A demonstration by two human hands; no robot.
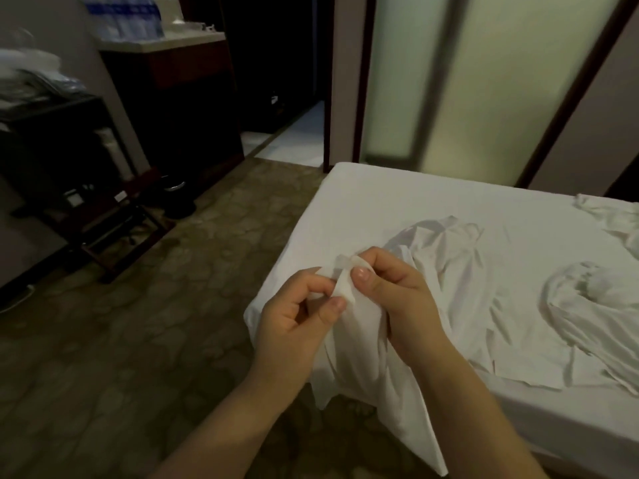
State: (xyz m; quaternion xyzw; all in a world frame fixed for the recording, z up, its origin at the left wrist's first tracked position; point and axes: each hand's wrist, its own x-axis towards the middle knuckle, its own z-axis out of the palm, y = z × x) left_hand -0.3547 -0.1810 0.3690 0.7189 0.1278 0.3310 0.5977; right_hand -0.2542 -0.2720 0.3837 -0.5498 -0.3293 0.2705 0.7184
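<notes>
Pinching a corner of the crumpled white cotton sheet (359,326) with my left hand (294,316) and right hand (394,295), fingers curled on it, above the white bed's (397,195) near corner.

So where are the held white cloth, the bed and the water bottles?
white cloth (363,385): head view, the part hanging over the bed's edge.
bed (432,198): head view, bare sheet near the far corner.
water bottles (124,15): head view, middle of the pack.
</notes>
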